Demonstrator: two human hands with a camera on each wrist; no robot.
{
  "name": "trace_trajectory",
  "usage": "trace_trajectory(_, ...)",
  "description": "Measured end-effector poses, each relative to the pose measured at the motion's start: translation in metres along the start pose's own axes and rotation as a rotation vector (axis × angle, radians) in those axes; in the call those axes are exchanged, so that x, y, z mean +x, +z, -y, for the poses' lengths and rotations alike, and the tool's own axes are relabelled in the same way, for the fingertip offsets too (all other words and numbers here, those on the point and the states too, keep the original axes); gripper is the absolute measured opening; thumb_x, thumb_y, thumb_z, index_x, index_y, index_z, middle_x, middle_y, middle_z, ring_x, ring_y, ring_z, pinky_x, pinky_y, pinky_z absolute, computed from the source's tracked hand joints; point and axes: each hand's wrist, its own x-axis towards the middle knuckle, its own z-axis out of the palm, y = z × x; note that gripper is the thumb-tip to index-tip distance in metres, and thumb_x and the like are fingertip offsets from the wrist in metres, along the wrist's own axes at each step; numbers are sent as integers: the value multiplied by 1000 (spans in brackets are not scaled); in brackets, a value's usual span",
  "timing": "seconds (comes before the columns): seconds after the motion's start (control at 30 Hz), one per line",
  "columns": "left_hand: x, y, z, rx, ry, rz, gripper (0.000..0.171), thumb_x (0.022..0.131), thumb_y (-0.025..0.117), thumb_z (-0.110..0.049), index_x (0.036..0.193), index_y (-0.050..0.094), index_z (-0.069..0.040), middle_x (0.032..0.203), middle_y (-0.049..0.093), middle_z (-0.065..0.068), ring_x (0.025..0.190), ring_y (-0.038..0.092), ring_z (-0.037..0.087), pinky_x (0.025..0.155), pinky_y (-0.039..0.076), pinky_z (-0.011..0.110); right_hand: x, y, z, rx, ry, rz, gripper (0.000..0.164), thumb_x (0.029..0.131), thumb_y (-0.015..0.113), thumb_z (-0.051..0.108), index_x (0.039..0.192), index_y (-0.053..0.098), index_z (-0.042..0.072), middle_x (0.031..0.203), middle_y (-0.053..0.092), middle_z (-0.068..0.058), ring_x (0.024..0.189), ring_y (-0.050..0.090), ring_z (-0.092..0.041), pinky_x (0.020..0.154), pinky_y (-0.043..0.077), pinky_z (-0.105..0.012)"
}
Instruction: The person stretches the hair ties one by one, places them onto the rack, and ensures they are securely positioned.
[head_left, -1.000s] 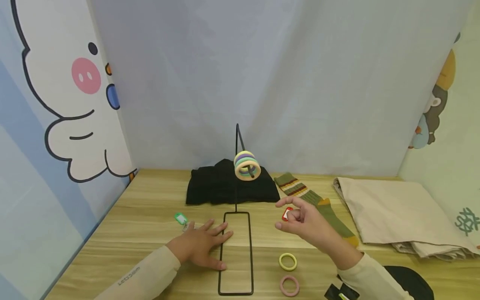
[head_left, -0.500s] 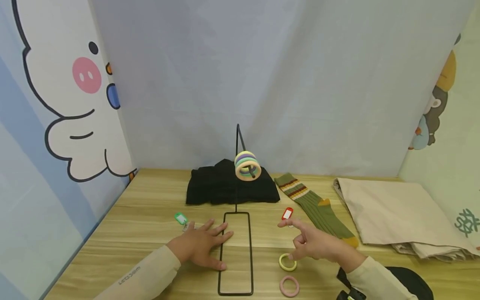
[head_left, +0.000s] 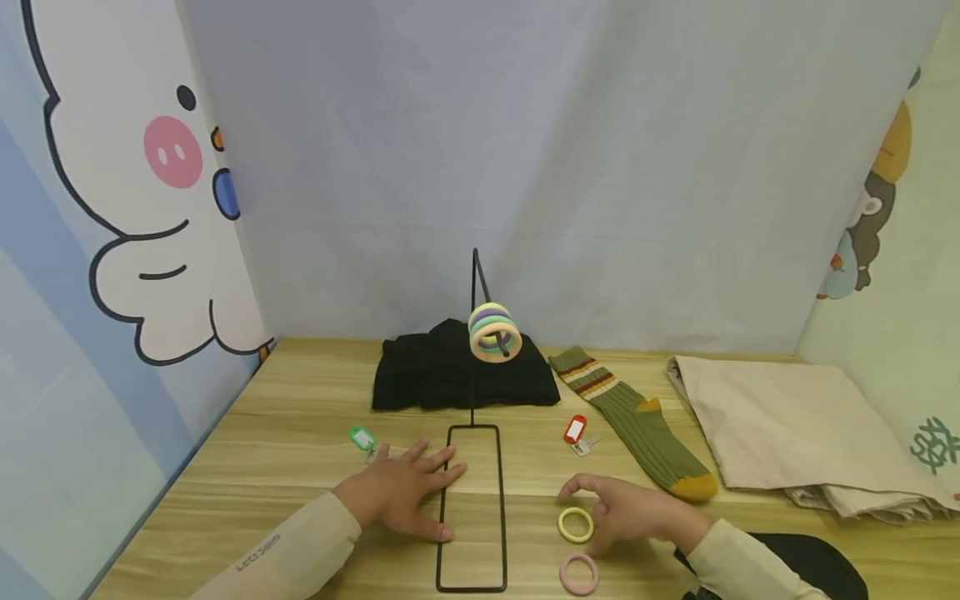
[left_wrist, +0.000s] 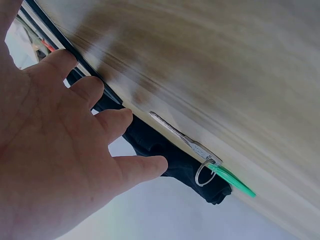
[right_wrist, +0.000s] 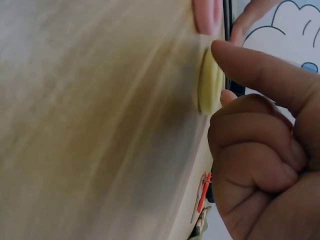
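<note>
My left hand (head_left: 401, 492) lies with spread fingers across the left rod of a black wire stand (head_left: 502, 500). Several pastel rings (head_left: 480, 343) hang on the stand's arm. Over the wood-look table, my right hand (head_left: 637, 508) is at a yellow ring (right_wrist: 206, 85), thumb and index finger apart on either side of it, the other fingers curled in. Whether a fingertip touches the ring I cannot tell. A pink ring (head_left: 564, 577) lies just nearer to me. Beside my left hand is a key with a green tag (head_left: 363, 438), partly hidden by the fingers.
A red-tagged key (head_left: 575, 429) and a green striped sock (head_left: 630, 425) lie right of the stand. Folded black cloth (head_left: 427, 371) is behind it. Beige cloth (head_left: 772, 425) covers the right back, with a black item (head_left: 817, 562) at the right front.
My right hand has come down and toward me, from above the red key tag to the yellow ring, uncovering the tag and key. My left hand stays put.
</note>
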Motion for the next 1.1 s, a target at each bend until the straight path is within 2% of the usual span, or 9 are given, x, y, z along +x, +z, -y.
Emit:
trace_trajectory(0.2, 0, -1, 0, 8, -3, 5, 86, 75, 49, -74, 147, 20, -37, 156, 12, -9, 144, 10, 31, 103, 12, 70, 1, 5, 1, -98, -5, -52, 47, 65, 67, -11, 105, 50, 8, 51, 31, 9, 44, 27, -3, 44, 25, -16)
trace_trajectory(0.33, -1, -2, -1, 9, -5, 8, 86, 75, 49, -74, 147, 20, -37, 156, 12, -8, 144, 10, 31, 103, 12, 70, 1, 5, 2, -124, -3, -68, 40, 67, 66, -9, 99, 50, 8, 52, 32, 9, 44, 29, -3, 44, 26, -15)
trace_trajectory(0.7, -1, 0, -2, 2, -10, 10, 86, 75, 50, -74, 147, 21, -37, 156, 12, -9, 144, 10, 30, 103, 12, 69, -4, 9, 7, -173, -24, -87, 30, 75, 65, -4, 99, 51, 8, 49, 35, 9, 40, 29, -1, 40, 25, -13)
trace_trajectory(0.87, -1, 0, -2, 3, -12, 4, 85, 75, 51, -73, 147, 22, -37, 156, 13, -9, 144, 11, 30, 103, 12, 69, -10, 14, 22, -205, -66, -108, 31, 78, 67, 1, 103, 52, 9, 47, 34, 10, 39, 28, -2, 39, 25, -13)
trace_trajectory(1.1, 0, 0, -2, 3, -18, 12, 86, 75, 51, -73, 147, 21, -38, 156, 11, -10, 144, 10, 30, 104, 11, 69, -20, 24, 54, -171, -105, -135, 31, 84, 66, 9, 110, 50, 7, 48, 29, 9, 40, 24, -4, 41, 25, -17)
